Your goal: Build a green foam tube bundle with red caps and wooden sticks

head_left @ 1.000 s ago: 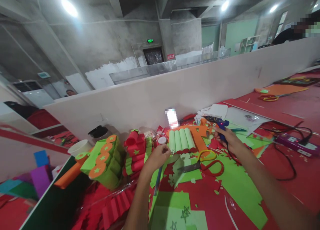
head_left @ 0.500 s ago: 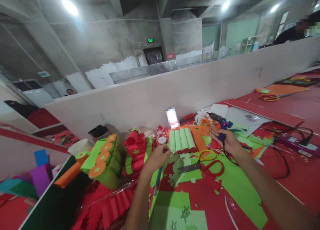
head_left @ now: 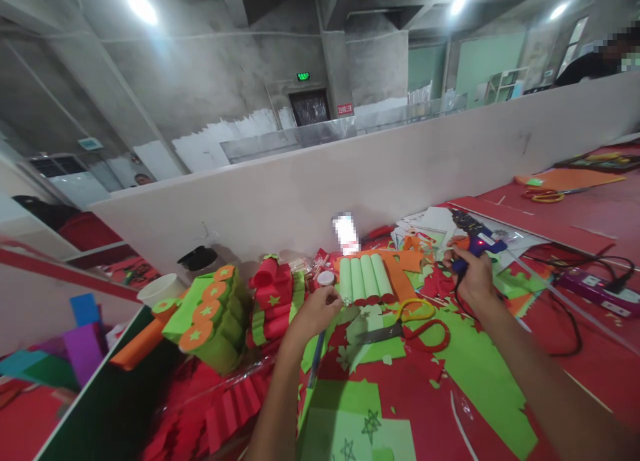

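The red table is strewn with paper scraps. Light green paper rolls lie just beyond the left hand. Scissors lie between it and the right hand, and star-marked green sheets lie nearer than both. Right of the right hand lies what looks like a power strip.

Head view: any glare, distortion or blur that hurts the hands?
Head view: ceiling lamps blow out with haloes; head view: wide-angle lens tilts the partition and stretches the edges; head view: left hand at the green rolls and right hand on the glue gun evenly lit, fairly sharp.
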`<state>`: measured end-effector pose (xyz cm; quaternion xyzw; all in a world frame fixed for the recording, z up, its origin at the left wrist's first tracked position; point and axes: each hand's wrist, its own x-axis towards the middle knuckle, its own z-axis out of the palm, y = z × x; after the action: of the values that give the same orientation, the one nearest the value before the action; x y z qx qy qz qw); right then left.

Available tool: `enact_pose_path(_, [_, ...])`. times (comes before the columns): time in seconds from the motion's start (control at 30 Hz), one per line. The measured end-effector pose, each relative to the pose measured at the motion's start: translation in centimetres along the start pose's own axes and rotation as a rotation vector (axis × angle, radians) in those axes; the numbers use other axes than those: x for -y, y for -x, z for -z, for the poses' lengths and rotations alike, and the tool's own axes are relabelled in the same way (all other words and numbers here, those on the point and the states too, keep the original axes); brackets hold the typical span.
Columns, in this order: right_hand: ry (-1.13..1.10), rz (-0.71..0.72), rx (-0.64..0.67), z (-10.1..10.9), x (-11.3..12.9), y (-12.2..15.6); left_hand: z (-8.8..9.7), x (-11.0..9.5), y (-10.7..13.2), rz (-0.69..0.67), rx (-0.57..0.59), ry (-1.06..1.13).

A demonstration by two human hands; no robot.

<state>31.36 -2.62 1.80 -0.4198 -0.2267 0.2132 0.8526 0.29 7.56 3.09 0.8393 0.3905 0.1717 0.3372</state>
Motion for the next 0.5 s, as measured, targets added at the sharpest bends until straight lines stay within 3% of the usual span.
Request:
enact_pose_path(0.13, [0.037,-0.036,0.196,-0.4,1.1,0.9,0.0,-0.1,0.0,0.005,-0.008,0.021])
enact_pose_path(0.37, [0.125,-0.455,0.765,-0.4,1.2,2.7,0.1,-0.4,-0.3,0.006,-0.037,0.113])
enact_pose_path(0.5, [0.256,-0.429,0.972,-0.7,0.8,4.0,0.3,-0.7,-0.3,0.025,-0.045,0.208])
